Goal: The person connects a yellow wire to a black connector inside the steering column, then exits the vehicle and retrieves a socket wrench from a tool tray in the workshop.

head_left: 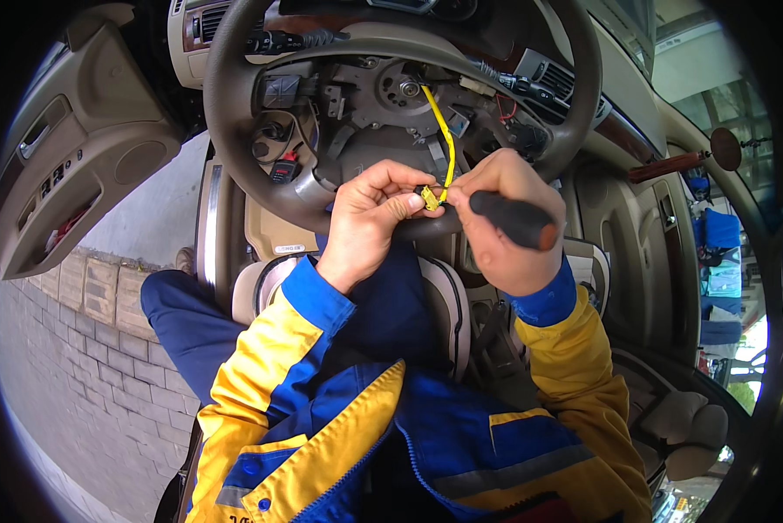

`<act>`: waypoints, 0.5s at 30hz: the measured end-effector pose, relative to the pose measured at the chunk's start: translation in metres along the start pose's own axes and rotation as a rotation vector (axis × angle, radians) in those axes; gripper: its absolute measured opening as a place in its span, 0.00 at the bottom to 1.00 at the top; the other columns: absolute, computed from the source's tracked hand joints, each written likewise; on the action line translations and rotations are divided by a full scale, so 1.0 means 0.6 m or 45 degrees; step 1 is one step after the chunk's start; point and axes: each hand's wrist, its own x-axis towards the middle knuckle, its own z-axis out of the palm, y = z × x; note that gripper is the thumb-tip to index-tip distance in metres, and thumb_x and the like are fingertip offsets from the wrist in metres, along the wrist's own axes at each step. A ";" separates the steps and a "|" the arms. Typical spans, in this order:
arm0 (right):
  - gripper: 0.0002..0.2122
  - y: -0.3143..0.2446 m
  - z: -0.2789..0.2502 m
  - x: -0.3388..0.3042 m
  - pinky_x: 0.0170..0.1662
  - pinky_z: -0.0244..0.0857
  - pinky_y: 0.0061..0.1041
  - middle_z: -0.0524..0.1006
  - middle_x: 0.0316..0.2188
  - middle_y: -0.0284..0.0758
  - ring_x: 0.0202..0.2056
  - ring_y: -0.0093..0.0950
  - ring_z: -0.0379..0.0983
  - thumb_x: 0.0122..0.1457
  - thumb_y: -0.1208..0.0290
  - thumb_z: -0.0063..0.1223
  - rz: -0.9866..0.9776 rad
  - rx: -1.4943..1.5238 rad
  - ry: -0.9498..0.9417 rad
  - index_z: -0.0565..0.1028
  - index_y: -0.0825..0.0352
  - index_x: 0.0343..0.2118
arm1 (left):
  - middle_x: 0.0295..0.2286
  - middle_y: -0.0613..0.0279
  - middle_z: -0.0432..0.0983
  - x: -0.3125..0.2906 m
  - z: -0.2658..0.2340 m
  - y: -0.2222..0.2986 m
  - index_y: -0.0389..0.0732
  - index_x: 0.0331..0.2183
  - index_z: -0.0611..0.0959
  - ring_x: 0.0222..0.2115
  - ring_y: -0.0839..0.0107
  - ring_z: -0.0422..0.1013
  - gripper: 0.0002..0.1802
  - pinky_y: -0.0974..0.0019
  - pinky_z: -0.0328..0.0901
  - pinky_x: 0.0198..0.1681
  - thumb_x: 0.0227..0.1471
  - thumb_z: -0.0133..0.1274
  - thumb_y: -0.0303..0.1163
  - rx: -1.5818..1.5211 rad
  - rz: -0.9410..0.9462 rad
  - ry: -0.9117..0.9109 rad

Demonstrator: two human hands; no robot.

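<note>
Just over the lower rim of the steering wheel [227,96], my left hand [367,222] pinches a small yellow plug connector [430,200] between thumb and fingertips. A yellow-sleeved cable [446,139] runs down to the connector from the opened wheel hub [400,94]. My right hand [508,260] is closed around a screwdriver [515,220] with a black handle and an orange-brown end cap. Its fingertips meet the cable right beside the connector. The screwdriver's blade is hidden behind the fingers, so I cannot tell whether its tip touches the connector.
Stalks [291,41] stick out behind the wheel on both sides. A small black-and-red part [284,167] hangs inside the wheel's left opening. At the left the car door [104,166] stands open over paving. A dark red tassel [675,167] hangs at the right.
</note>
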 end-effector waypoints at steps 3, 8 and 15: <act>0.05 0.023 -0.001 -0.002 0.40 0.79 0.24 0.79 0.33 0.38 0.33 0.28 0.82 0.63 0.84 0.54 0.497 0.591 0.113 0.70 0.70 0.34 | 0.40 0.49 0.83 -0.001 -0.002 0.002 0.30 0.47 0.79 0.40 0.63 0.82 0.11 0.62 0.76 0.50 0.63 0.51 0.18 -0.047 -0.030 -0.012; 0.03 0.055 0.004 -0.014 0.43 0.82 0.30 0.78 0.34 0.39 0.37 0.32 0.83 0.67 0.79 0.51 0.760 0.974 0.251 0.70 0.67 0.35 | 0.42 0.47 0.82 -0.002 -0.003 0.008 0.30 0.48 0.78 0.41 0.60 0.82 0.11 0.60 0.76 0.50 0.64 0.51 0.20 -0.152 -0.057 -0.030; 0.03 0.053 0.030 -0.038 0.42 0.83 0.31 0.79 0.35 0.42 0.35 0.32 0.83 0.67 0.79 0.52 0.808 1.264 0.466 0.70 0.69 0.37 | 0.43 0.47 0.82 -0.001 -0.002 0.012 0.31 0.48 0.78 0.42 0.60 0.81 0.11 0.59 0.77 0.51 0.64 0.50 0.21 -0.310 -0.066 -0.071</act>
